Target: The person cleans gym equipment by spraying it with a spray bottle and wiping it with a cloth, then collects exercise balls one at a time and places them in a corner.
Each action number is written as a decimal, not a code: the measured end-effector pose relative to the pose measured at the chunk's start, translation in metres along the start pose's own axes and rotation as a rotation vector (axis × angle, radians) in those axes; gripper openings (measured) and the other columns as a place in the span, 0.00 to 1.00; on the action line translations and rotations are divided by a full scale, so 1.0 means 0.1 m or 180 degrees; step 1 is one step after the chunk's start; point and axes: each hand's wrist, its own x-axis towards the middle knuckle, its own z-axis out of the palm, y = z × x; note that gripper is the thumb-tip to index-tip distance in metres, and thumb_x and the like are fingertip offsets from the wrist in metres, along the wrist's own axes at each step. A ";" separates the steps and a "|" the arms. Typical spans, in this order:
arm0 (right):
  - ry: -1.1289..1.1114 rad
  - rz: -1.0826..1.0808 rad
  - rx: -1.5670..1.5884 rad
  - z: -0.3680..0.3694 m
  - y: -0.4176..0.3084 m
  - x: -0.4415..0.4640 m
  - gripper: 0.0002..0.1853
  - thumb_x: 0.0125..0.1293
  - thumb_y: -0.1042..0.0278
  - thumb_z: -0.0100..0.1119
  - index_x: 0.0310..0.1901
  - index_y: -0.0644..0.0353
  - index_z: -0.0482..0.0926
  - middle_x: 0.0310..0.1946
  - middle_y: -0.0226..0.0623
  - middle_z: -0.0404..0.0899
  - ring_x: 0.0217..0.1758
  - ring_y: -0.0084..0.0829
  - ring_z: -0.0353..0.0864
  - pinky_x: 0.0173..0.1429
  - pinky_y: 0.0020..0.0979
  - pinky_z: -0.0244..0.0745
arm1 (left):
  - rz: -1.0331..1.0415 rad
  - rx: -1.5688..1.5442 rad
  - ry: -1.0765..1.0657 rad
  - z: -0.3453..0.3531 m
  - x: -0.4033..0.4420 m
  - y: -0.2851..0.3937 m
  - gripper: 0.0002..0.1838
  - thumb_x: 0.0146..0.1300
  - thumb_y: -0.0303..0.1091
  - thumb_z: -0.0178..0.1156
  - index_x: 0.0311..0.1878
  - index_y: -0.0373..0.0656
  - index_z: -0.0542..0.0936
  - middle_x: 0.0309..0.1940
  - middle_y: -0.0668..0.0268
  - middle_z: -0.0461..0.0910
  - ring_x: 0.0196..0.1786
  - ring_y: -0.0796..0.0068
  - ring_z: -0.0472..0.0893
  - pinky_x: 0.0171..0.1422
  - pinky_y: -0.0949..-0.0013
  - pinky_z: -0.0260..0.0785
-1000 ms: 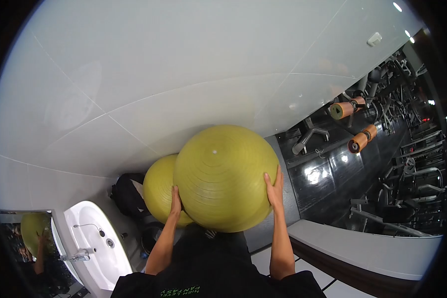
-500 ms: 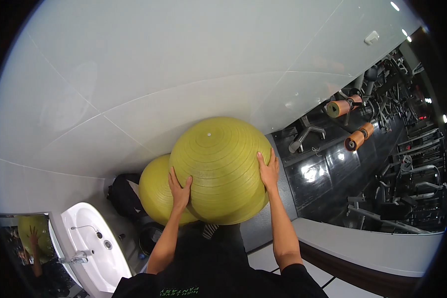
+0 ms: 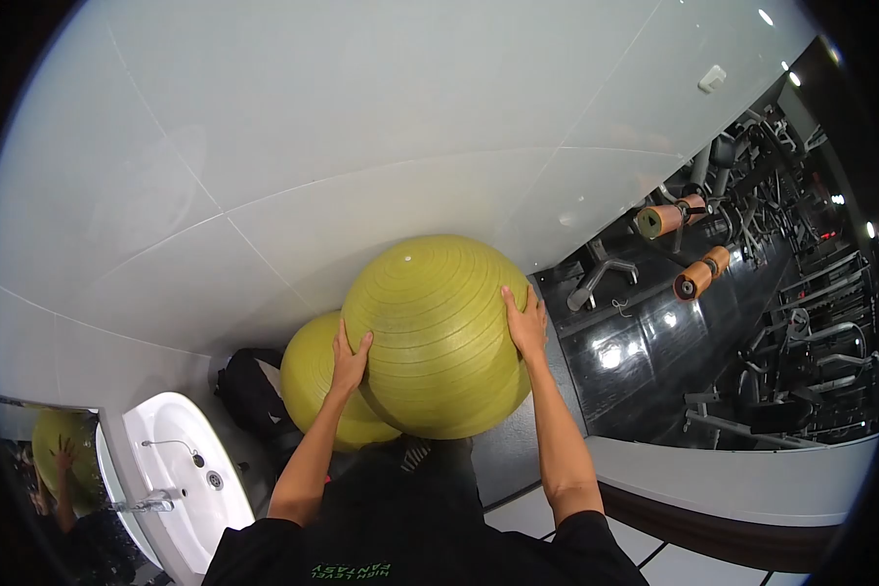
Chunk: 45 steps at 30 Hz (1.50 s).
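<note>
A large yellow-green exercise ball [image 3: 439,342] with ridged rings and a pale plug near its top is held between my hands, in front of my body. My left hand [image 3: 351,359] presses on its left side, thumb and fingers spread over the surface. Against the right side lies my right hand [image 3: 526,322], its fingers pointing away from me. A second yellow-green exercise ball [image 3: 311,376] sits behind and to the left, partly covered by the first ball and my left forearm. Whether the held ball rests on anything is hidden.
A pale tiled wall [image 3: 361,107] rises just beyond the balls. To the left are a white sink [image 3: 181,439], a mirror [image 3: 54,459] and a black bag [image 3: 252,391]. On the right, a low ledge [image 3: 713,483] borders a gym area with exercise machines [image 3: 781,391] and a shiny dark floor.
My view has shifted slightly, so the wall lines and sink sit a little differently. Both hands keep their places on the ball, which appears slightly further right.
</note>
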 end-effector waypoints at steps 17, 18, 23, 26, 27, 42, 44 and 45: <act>0.0666 -0.1774 -0.0371 -0.17 -0.05 -0.58 0.45 0.58 0.37 0.61 0.72 0.51 0.56 0.73 0.58 0.45 0.76 0.54 0.45 0.75 0.53 0.44 | 0.1152 0.0825 -0.0197 -0.24 -0.30 0.73 0.49 0.57 0.58 0.63 0.76 0.55 0.48 0.75 0.46 0.38 0.77 0.48 0.44 0.76 0.39 0.33; 0.0647 -0.1781 -0.0354 -0.16 -0.05 -0.59 0.45 0.58 0.37 0.60 0.72 0.51 0.57 0.73 0.58 0.45 0.76 0.55 0.45 0.75 0.53 0.44 | 0.1201 0.0923 -0.0201 -0.24 -0.31 0.74 0.50 0.56 0.58 0.63 0.76 0.55 0.48 0.75 0.45 0.38 0.77 0.48 0.44 0.76 0.39 0.33; 0.0656 -0.1804 -0.0306 -0.12 0.03 -0.64 0.45 0.59 0.38 0.60 0.72 0.51 0.57 0.73 0.59 0.44 0.76 0.56 0.45 0.76 0.51 0.43 | 0.1280 0.0874 -0.0252 -0.23 -0.38 0.77 0.51 0.56 0.59 0.63 0.76 0.53 0.48 0.75 0.44 0.39 0.77 0.46 0.43 0.75 0.38 0.33; 0.0647 -0.1814 -0.0295 -0.08 0.08 -0.64 0.44 0.59 0.37 0.59 0.72 0.50 0.57 0.73 0.59 0.45 0.76 0.56 0.45 0.76 0.52 0.43 | 0.1315 0.0873 -0.0277 -0.21 -0.39 0.75 0.51 0.56 0.59 0.63 0.76 0.53 0.49 0.75 0.43 0.39 0.77 0.45 0.43 0.75 0.39 0.34; 0.0628 -0.1811 -0.0277 -0.06 0.08 -0.65 0.44 0.59 0.37 0.58 0.72 0.50 0.57 0.73 0.59 0.45 0.76 0.56 0.45 0.76 0.53 0.42 | 0.1333 0.0886 -0.0302 -0.21 -0.39 0.74 0.50 0.56 0.59 0.63 0.76 0.52 0.49 0.74 0.43 0.40 0.77 0.45 0.43 0.75 0.39 0.34; 0.0432 -0.1711 -0.0225 -0.13 0.26 -0.66 0.42 0.61 0.38 0.57 0.72 0.52 0.57 0.72 0.59 0.46 0.76 0.55 0.44 0.76 0.55 0.38 | 0.2105 0.0622 -0.0833 -0.32 -0.61 1.49 0.45 0.54 0.45 0.66 0.73 0.49 0.57 0.75 0.50 0.45 0.77 0.50 0.46 0.77 0.48 0.43; 0.0578 -0.1686 -0.0053 -0.31 0.46 -0.63 0.41 0.63 0.43 0.58 0.72 0.53 0.57 0.72 0.59 0.48 0.76 0.55 0.46 0.75 0.52 0.42 | 0.2327 0.0529 -0.1010 -0.09 -0.74 1.63 0.44 0.54 0.44 0.66 0.73 0.48 0.58 0.75 0.51 0.45 0.77 0.50 0.47 0.77 0.48 0.44; 0.0659 -0.1716 0.0095 -0.40 0.57 -0.63 0.39 0.64 0.47 0.59 0.71 0.55 0.58 0.72 0.58 0.49 0.75 0.54 0.48 0.75 0.48 0.45 | 0.2489 0.0421 -0.1122 0.04 -0.83 1.71 0.44 0.53 0.42 0.66 0.73 0.48 0.59 0.75 0.51 0.46 0.77 0.50 0.48 0.76 0.48 0.46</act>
